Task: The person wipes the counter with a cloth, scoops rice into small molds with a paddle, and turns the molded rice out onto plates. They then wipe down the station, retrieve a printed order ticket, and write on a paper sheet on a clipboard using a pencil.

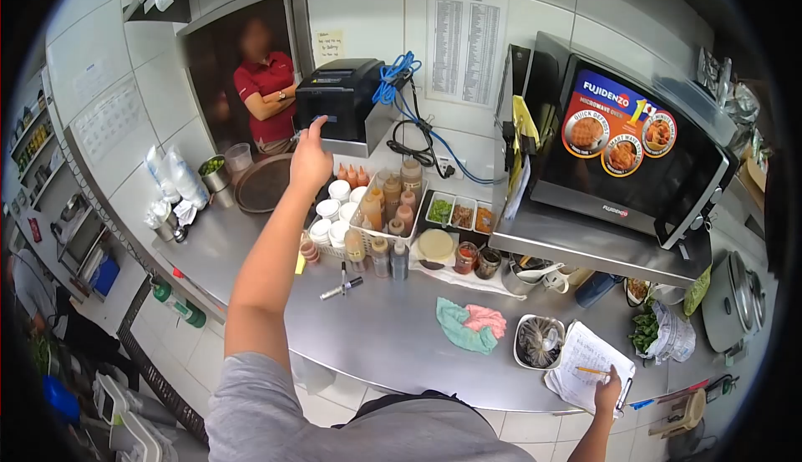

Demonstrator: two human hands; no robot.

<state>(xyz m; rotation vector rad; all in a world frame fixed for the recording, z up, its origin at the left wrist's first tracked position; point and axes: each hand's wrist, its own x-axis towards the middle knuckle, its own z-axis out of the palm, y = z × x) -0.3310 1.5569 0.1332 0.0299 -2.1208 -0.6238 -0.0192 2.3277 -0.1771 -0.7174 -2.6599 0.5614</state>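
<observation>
My left hand [311, 159] is stretched forward in front of the black receipt printer [338, 99], a finger extended upward near its front face. I see no object in that hand, though some fingers are hidden behind it. At the lower right, my right hand [608, 391] rests on a clipboard with handwritten paper [581, 353], its fingers at the end of a yellow pencil [591, 370] lying across the sheet. Beside the clipboard stands a white tub [525, 353] with a dark plastic bag in it. A green cloth [461, 328] and a pink cloth [484, 320] lie to its left.
White cups [327, 210] and a basket of sauce bottles [388, 199] stand at the counter's back. Right of them are food trays [462, 214] and jars [465, 257]. A microwave [635, 153] sits on a raised shelf. Someone in a red shirt [266, 86] stands behind the hatch.
</observation>
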